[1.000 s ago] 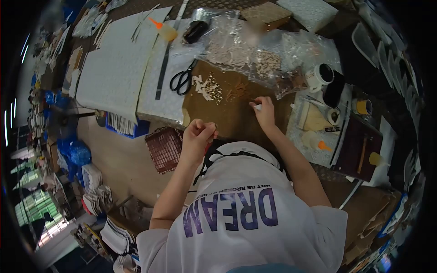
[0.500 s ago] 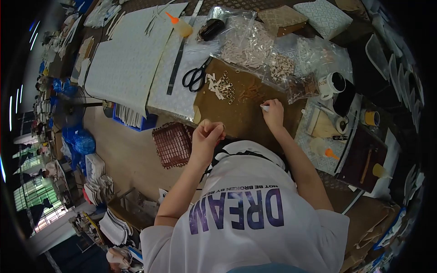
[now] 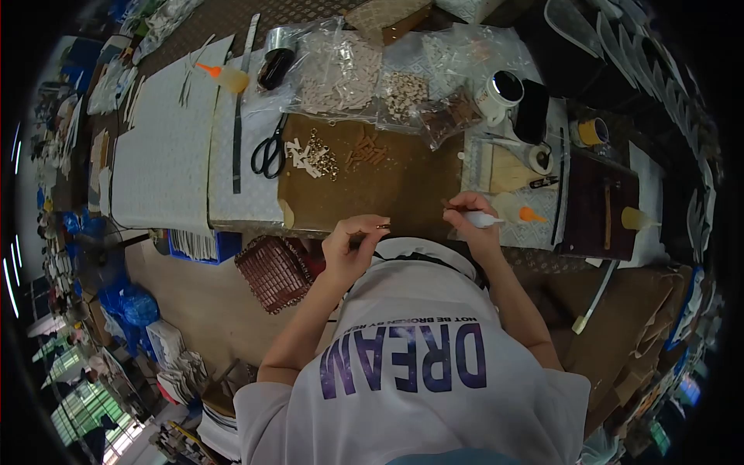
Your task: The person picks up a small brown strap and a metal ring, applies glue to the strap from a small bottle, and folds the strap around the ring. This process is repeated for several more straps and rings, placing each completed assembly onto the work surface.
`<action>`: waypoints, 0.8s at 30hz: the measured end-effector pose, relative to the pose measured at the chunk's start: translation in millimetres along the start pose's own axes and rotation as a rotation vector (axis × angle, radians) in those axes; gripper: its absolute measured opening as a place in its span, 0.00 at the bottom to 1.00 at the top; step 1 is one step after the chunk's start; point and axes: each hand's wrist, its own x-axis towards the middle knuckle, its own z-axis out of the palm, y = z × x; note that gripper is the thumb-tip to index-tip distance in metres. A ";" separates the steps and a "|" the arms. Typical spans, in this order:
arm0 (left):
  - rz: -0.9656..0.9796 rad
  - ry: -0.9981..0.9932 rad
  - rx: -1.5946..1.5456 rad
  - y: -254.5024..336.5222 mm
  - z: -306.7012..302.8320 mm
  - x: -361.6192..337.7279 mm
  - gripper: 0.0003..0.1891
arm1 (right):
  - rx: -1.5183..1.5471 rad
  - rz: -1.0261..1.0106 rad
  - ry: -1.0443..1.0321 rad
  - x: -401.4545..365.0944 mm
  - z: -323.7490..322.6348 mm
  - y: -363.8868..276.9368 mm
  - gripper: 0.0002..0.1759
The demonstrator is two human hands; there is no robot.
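Note:
My left hand (image 3: 353,244) pinches a small metal piece (image 3: 383,226) between thumb and fingertips, just off the front edge of the brown work mat (image 3: 403,186). To its right, my right hand (image 3: 474,222) has its fingers closed round a white tube (image 3: 483,220), with a small brown strip (image 3: 447,206) at the fingertips. On the mat lie a pile of metal rings (image 3: 323,159), some white strips (image 3: 307,160) and brown leather strips (image 3: 367,151). Black scissors (image 3: 270,155) rest at the mat's left edge.
Clear bags of small pieces (image 3: 339,81) lie behind the mat. A mug (image 3: 496,99), a tape roll (image 3: 540,159) and a glue bottle (image 3: 511,209) stand right. Another glue bottle (image 3: 231,79) is back left. A woven bag (image 3: 273,273) sits below the table's edge.
The view has turned, shifting the table leftward. My right hand has come back from the mat to its front edge, and a brown strip now shows at its fingertips. My left hand still pinches.

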 end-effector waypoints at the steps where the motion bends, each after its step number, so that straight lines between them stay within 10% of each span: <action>1: 0.049 -0.030 0.043 -1.9 3.9 1.3 0.11 | 0.011 0.019 0.029 -6.2 -3.2 -4.9 0.09; 12: 0.254 -0.270 0.233 -10.2 41.8 16.5 0.12 | 0.193 -0.061 0.183 -44.5 -21.3 -22.5 0.11; 24: -0.810 0.203 -0.760 35.6 37.1 23.6 0.09 | 0.327 -0.027 0.117 -47.4 0.0 -41.2 0.09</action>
